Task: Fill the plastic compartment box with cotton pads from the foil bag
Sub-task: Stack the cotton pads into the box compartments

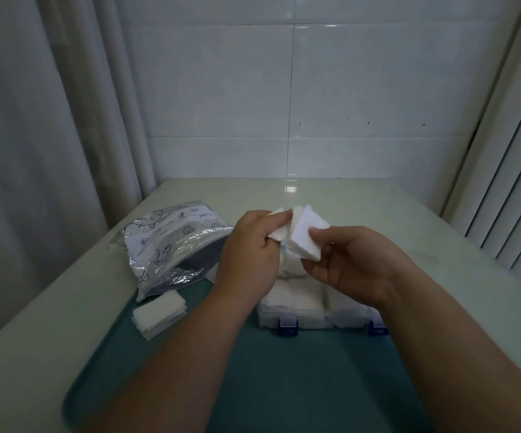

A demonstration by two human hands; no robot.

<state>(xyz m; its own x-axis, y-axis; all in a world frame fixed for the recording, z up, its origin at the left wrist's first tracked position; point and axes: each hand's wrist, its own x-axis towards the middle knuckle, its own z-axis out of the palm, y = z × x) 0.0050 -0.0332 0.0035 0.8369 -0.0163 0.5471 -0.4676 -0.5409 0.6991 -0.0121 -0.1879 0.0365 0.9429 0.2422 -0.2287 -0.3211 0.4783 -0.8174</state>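
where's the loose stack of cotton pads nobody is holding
In the head view, the loose stack of cotton pads lies at the green tray's left edge, just in front of the foil bag and left of the compartment box.

Table bears a green mat — and (partly) the foil bag.

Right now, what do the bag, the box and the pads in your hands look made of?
The bag: glossy metallised foil film; crinkles with mirror-like glints. The box: probably clear hard plastic; white contents show through its wall, blue clips in front. The pads, pinched by left hand and right hand: soft matte white fibre, likely cotton; fuzzy edges.
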